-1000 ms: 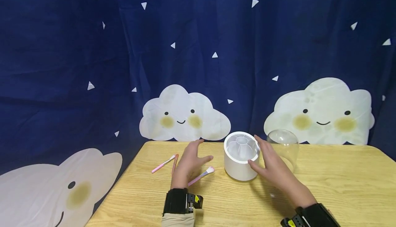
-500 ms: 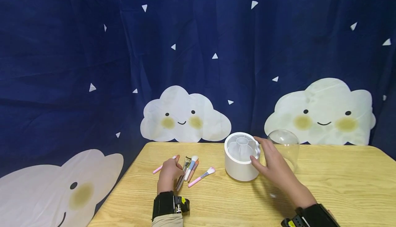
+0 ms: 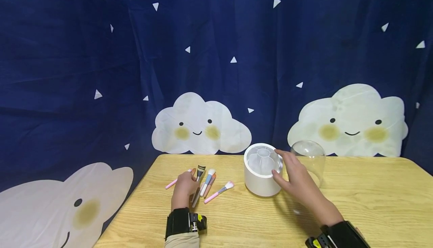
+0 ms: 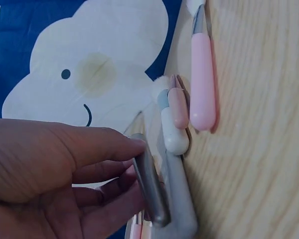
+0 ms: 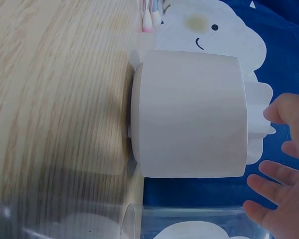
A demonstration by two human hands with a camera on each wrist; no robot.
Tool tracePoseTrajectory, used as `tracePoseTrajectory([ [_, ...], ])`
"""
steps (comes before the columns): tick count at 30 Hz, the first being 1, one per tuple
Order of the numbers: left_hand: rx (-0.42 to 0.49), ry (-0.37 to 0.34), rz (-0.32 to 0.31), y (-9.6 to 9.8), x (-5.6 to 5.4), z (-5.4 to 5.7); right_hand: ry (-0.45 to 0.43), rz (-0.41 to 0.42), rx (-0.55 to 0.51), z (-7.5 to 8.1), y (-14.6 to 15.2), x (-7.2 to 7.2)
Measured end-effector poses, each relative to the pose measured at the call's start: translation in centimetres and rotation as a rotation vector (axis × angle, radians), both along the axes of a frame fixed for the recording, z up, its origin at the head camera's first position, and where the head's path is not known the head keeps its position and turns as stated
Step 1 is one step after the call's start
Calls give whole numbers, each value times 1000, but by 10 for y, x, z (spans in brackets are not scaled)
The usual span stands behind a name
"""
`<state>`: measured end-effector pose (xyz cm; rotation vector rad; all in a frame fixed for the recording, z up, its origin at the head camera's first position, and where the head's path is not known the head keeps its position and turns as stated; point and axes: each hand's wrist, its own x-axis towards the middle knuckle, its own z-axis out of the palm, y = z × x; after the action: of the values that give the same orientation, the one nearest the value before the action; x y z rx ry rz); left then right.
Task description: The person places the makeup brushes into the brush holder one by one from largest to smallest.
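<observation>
My left hand (image 3: pixel 183 188) is low over the brushes at the left of the table. Its thumb and fingers pinch the dark grey handle of a makeup brush (image 4: pixel 152 186), whose flat dark-and-light bristles (image 3: pixel 201 168) point away from me. A second grey handle (image 4: pixel 180 199) lies right beside it. Near it are a white-handled brush (image 3: pixel 204 190), a brownish-pink brush (image 3: pixel 210 186) and pink brushes (image 3: pixel 214 197). My right hand (image 3: pixel 299 179) has its fingers spread at the right rim of a white round brush holder (image 3: pixel 262 183), which has divided compartments inside.
A clear dome cover (image 3: pixel 312 161) stands just behind and right of the holder, partly behind my right hand. The wooden table (image 3: pixel 368 195) ends at a dark blue curtain (image 3: pixel 216 34) with cloud faces.
My left hand has moved left and down from between the brushes and the holder, and its fingers have closed on the grey-handled makeup brush. My right hand has stayed at the holder's rim.
</observation>
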<state>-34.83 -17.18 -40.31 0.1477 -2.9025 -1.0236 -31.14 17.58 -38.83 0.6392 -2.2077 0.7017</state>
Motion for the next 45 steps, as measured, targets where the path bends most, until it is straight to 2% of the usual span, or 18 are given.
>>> tracePoseTrajectory([
  [5,56,69,-8,2,-2,2,-4,0,9,-1,-1,0],
  [8,99,157,-27,7,-3,6,-12,-3,10,-2,-2,1],
  [10,167,224,-53,14,-4,10,-16,-6,11,-2,-3,1],
  [14,292,363,-149,33,-8,17,-8,-15,10,0,-4,2],
  [17,360,427,-234,49,-8,25,0,-26,6,0,-4,2],
  [23,511,454,-335,84,-1,39,12,-27,-34,2,-7,3],
  [28,662,440,-376,114,6,40,69,-28,-99,5,-11,4],
  [30,692,428,-399,127,11,39,58,-19,-152,8,-14,5],
  [32,697,418,-426,138,16,39,-16,15,-251,11,-16,8],
  [35,672,416,-466,154,22,38,-207,77,-445,18,-20,13],
  [38,646,428,-510,165,27,35,-356,90,-608,24,-21,16],
  [40,638,443,-533,171,28,34,-391,82,-664,27,-20,17],
  [45,623,463,-548,176,30,31,-375,77,-707,29,-19,18],
])
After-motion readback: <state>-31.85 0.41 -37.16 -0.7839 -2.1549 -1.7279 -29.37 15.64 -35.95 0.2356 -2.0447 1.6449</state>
